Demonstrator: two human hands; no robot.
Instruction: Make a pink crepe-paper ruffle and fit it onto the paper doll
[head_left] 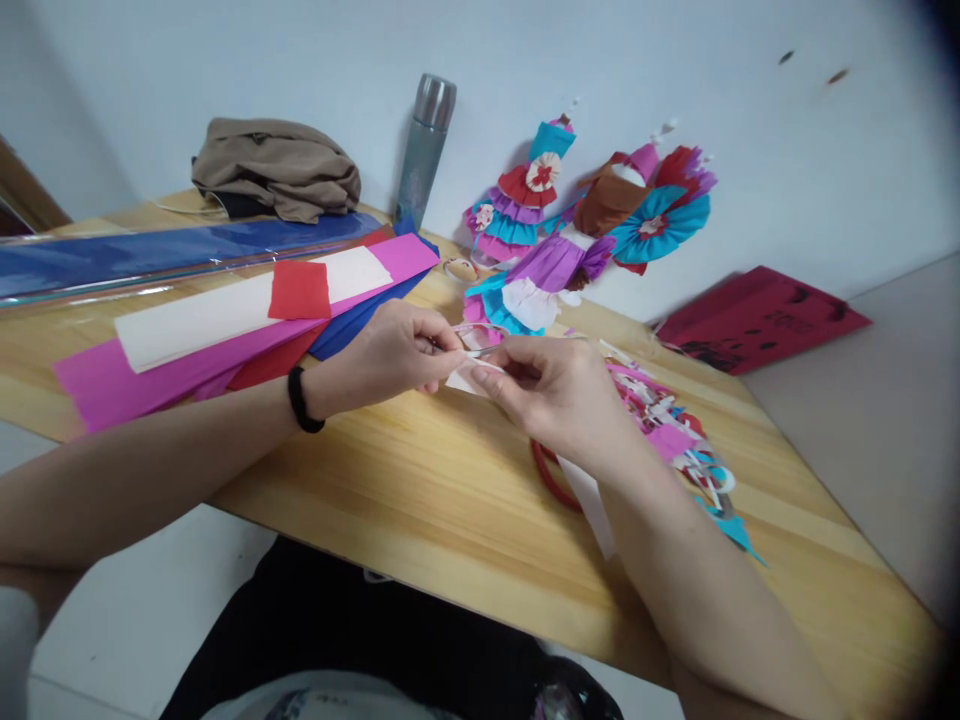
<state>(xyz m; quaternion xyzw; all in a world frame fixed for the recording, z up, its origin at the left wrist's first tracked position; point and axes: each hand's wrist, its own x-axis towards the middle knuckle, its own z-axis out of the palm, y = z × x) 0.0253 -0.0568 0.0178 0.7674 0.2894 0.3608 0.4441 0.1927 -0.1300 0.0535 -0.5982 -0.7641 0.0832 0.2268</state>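
My left hand [409, 350] and my right hand [551, 385] meet over the middle of the table, fingertips almost touching. Both pinch a small piece of white paper [466, 381], its edge gathered between the fingertips. A thin, pale wire-like line runs between the fingers; its kind is unclear. A black band circles my left wrist. Beneath my right hand lies a red loop [551, 482], perhaps a handle, partly hidden. Beside it a white paper strip [592, 510] reaches under my right forearm.
Crepe paper sheets, white [187, 318], pink [97, 385] and a red piece [300, 290], lie left. Paper dress figures [536, 195] and a grey-green flask [426, 150] stand behind. Paper scraps [671, 440] lie right, near a dark red bag [780, 315]. Brown cloth [277, 165] sits back left.
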